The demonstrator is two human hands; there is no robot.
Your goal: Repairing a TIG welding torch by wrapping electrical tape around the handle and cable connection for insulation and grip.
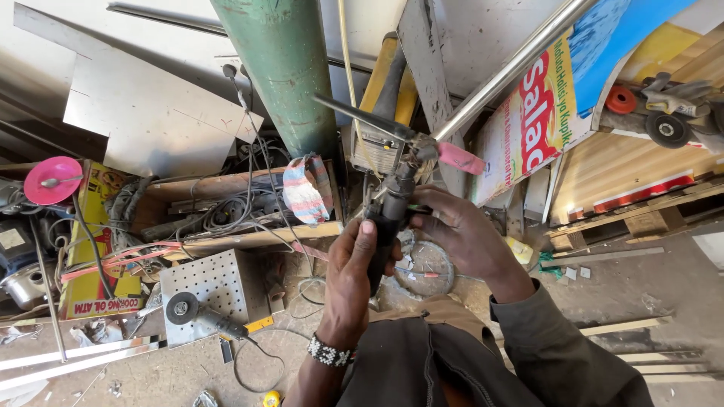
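My left hand (353, 265) grips the black handle of a welding torch (394, 202), thumb up along it. A thin rod-like tip sticks out of the torch's head to the upper left, and a pink cap sticks out to the right. My right hand (458, 230) closes its fingers on the torch body just below the head. A beaded band sits on my left wrist, and a dark sleeve covers my right forearm. The torch is held up in front of a green gas cylinder (290, 71).
An angle grinder (197, 314) lies on a perforated metal plate (219, 283) at lower left. Tangled cables fill a wooden crate (226, 207). Metal sheets (151, 113) lean at the back, shiny tubes (513, 68) cross above, printed boards stand right, and wooden pallets (641, 218) lie beyond.
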